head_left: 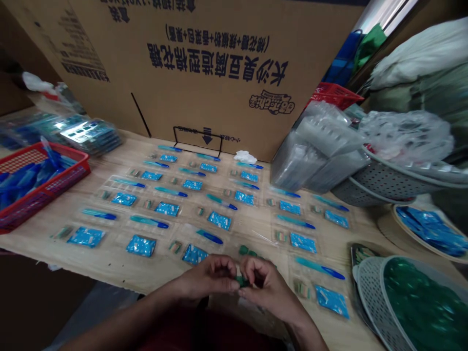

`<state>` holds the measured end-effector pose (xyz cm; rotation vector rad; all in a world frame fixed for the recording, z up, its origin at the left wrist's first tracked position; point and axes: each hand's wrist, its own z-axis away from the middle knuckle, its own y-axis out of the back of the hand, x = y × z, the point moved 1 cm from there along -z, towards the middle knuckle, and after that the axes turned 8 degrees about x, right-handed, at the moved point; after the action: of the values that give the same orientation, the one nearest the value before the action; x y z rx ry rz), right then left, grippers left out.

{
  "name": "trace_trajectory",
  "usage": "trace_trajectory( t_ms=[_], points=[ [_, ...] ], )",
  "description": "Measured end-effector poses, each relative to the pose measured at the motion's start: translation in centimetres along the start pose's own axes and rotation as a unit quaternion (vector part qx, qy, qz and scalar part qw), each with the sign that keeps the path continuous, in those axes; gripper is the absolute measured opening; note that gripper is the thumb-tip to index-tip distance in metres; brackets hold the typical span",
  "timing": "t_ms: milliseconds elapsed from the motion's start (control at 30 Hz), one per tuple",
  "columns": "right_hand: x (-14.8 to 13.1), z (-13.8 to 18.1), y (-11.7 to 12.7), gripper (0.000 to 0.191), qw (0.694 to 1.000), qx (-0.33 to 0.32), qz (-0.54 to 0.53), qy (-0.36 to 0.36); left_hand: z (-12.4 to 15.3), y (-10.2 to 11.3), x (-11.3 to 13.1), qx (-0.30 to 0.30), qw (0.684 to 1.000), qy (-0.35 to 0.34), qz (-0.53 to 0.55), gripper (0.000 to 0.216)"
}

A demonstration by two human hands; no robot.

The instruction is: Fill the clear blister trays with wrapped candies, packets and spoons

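Note:
My left hand (212,279) and my right hand (266,285) meet at the table's front edge, fingertips pinched together. Between them is a small dark green piece (242,281), mostly covered by the fingers, so its exact kind is unclear. Just beyond the fingers lie more green pieces (247,250) on the table. Rows of clear plastic trays spread in front of me. Many hold a slim blue-and-teal pen-shaped tool (149,222), a shiny blue packet (141,245) and a small tan-and-green piece (175,246). A blue packet (194,254) is partly behind my left hand.
A tall cardboard box (219,97) walls off the back. At left stands a red basket (78,168) of blue tools, near stacked plastic packs (91,136). To the right are clear trays (303,161), a grey basket (387,180), blue packets (427,229) and a bowl of green pieces (420,297).

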<state>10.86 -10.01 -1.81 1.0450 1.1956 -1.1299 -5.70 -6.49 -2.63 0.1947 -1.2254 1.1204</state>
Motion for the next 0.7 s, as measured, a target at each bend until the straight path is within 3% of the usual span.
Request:
trace_trajectory(
  t_ms=[100, 167, 333, 433, 533, 600, 633, 700],
  points=[
    [0.4, 0.4, -0.7, 0.032, 0.999, -0.001, -0.036, -0.003, 0.3, -0.2, 0.2, -0.003, 1.0, -0.02, -0.008, 0.038],
    [0.8, 0.2, -1.0, 0.028, 0.998, 0.049, -0.037, 0.003, 0.0, -0.3, 0.4, 0.029, 0.999, -0.032, 0.009, 0.036],
    [0.8, 0.2, -1.8, 0.006, 0.962, 0.202, 0.141, 0.12, -0.9, -0.3, 0.3, 0.124, 0.991, -0.036, 0.033, 0.034],
    [0.7, 0.8, -2.0, 0.015, 0.933, 0.223, 0.223, 0.17, -0.8, -0.2, -0.1, 0.135, 0.99, -0.046, 0.007, 0.031],
    [0.8, 0.7, -1.5, 0.021, 0.925, 0.212, 0.262, 0.173, -0.5, 0.0, 0.0, 0.117, 0.987, -0.078, -0.075, 0.027],
    [0.9, -0.1, -0.8, 0.022, 0.923, 0.197, 0.288, 0.161, -0.4, 0.2, 0.3, 0.141, 0.962, -0.134, -0.189, 0.026],
    [1.0, -0.8, -0.5, 0.023, 0.92, 0.188, 0.306, 0.157, -0.4, 0.3, 0.6, 0.158, 0.934, -0.172, -0.269, 0.026],
    [1.1, -2.2, -0.1, 0.024, 0.911, 0.158, 0.349, 0.152, -0.6, 0.5, 1.1, 0.17, 0.847, -0.234, -0.446, 0.023]
  ],
)
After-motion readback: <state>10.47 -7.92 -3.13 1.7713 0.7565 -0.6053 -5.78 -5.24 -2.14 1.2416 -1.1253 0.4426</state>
